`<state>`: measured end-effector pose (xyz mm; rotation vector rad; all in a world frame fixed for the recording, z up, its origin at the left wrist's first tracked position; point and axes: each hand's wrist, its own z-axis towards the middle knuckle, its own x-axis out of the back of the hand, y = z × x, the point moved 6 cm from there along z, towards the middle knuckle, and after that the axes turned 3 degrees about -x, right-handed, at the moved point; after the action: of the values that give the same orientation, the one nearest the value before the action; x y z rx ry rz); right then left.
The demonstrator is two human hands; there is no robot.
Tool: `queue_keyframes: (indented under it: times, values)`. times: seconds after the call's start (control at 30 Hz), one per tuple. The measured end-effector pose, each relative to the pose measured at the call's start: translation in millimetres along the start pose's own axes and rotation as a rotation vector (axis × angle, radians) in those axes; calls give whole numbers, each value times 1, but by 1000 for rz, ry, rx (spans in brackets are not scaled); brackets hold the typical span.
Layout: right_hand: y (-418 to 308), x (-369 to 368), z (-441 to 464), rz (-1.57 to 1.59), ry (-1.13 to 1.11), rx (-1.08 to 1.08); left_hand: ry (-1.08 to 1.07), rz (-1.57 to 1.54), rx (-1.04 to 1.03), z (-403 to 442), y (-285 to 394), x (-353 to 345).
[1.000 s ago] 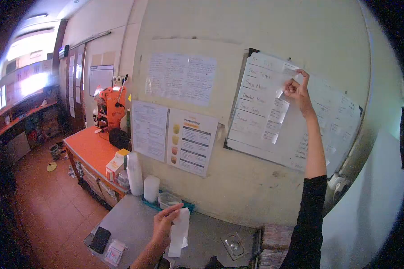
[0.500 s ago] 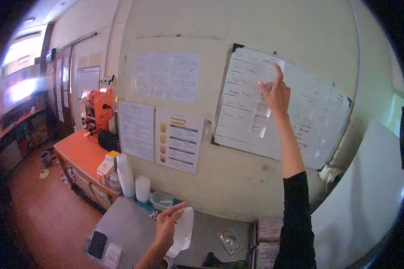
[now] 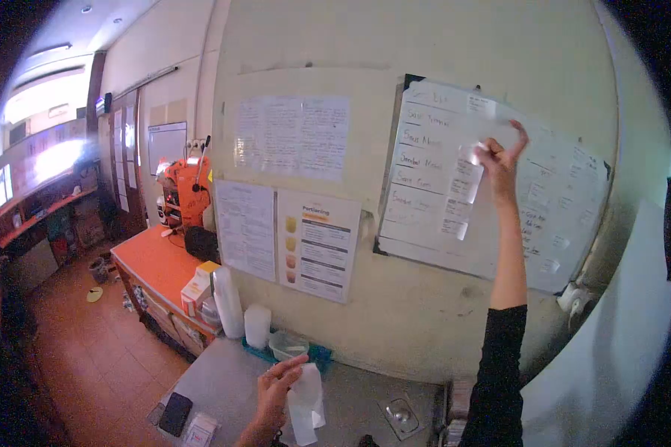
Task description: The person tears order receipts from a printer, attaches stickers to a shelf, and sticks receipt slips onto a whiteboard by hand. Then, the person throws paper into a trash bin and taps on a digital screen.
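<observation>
My right hand (image 3: pixel 503 165) is raised at the whiteboard (image 3: pixel 417 212). Its thumb is at the edge of a small white label (image 3: pixel 470 155), while the index finger is crooked up and apart from the thumb. I see nothing gripped in it, though some fingers are hidden. Below that label, more printed labels (image 3: pixel 455 223) run down beside handwritten rows. Low in the view, my left hand (image 3: pixel 276 391) pinches a white paper strip (image 3: pixel 304 406), which hangs down over the grey metal table.
On the metal table (image 3: pixel 343 391) are a phone (image 3: pixel 176 414), a clear plastic tub (image 3: pixel 287 344), stacked white cups (image 3: pixel 257 325) and a metal lid (image 3: pixel 401 414). An orange-topped table (image 3: pixel 145 257) with an orange machine (image 3: pixel 186 190) stands left. Printed sheets (image 3: pixel 317 242) hang on the wall.
My right hand has shifted right and slightly down across the whiteboard, and its index finger has bent. The left hand still holds the strip. The whole view has turned slightly left.
</observation>
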<state>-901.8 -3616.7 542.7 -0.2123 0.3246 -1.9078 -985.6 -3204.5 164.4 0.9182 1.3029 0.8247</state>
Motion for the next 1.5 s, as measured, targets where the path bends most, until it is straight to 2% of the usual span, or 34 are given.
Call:
queue_keyframes:
  times: [0.03, 0.07, 0.17, 0.27, 0.33, 0.37, 0.43, 0.53, 0.6, 0.63, 0.67, 0.7, 0.73, 0.77, 0.83, 0.87, 0.97, 1.03, 1.07, 1.13, 1.17, 1.3, 1.43, 1.5]
  values:
    - [-2, 9, -4, 118, 109, -33, -14, -33, -1, 2, -5, 1]
    - [-1, 18, -10, 120, 110, -24, -18, -33, -10, 4, -8, 1]
    - [6, 53, -21, 470, 291, 26, -24, -29, -34, 8, -11, 2]
    - [4, 52, -21, 449, 203, 6, -28, 102, 4, 14, -17, 0]
    - [-3, 44, -26, 134, 200, 7, -85, 10, 23, 14, -1, -24]
    - [-16, 29, -37, 150, 186, -21, -131, -27, 6, 14, 4, -31]
    - [-58, -19, -72, -101, 31, 77, -186, -123, -42, 17, 12, -45]
    - [-108, -100, -159, -293, -100, 189, -177, -219, -99, 21, 16, -64]
    - [-125, -149, -228, -380, -444, 258, -238, -203, -208, 16, 29, -75]
    - [-130, -171, -264, -425, -621, 236, -257, -203, -201, 17, 25, -78]
    - [-135, -191, -300, -466, -798, 214, -240, -210, -278, 20, 21, -79]
    - [-143, -204, -318, -412, -841, 96, -225, -218, -352, 20, 20, -79]
    - [-147, -211, -326, -360, -876, -19, -310, -385, -286, 17, 19, -81]
    - [-147, -208, -326, -387, -863, -21, -339, -391, -280, 10, 21, -85]
    - [-124, -204, -335, -53, -974, -561, -231, -517, -225, -5, 23, -79]
    - [-127, -198, -331, -72, -959, -562, -361, -624, -137, -9, 22, -82]
    - [-144, -181, -304, 130, -1000, -387, -310, -587, -152, -5, 36, -70]
    - [-147, -162, -256, 63, -822, -99, -333, -612, -167, 5, 40, -60]
    - [-138, -141, -230, -61, -630, -230, -306, -565, -194, 7, 39, -56]
    - [-111, -99, -171, -220, -187, -241, -290, -505, -197, 5, 38, -50]
    - [-91, -78, -145, -109, -3, -403, -303, -503, -195, 1, 37, -49]
    - [-52, -31, -62, -605, 216, -29, -259, -409, -179, -8, 35, -45]
    - [-22, -13, -28, -697, 310, 114, -244, -419, -180, -6, 21, -31]
    - [-16, -10, -21, -727, 332, 133, -204, -253, -270, -9, 26, -29]
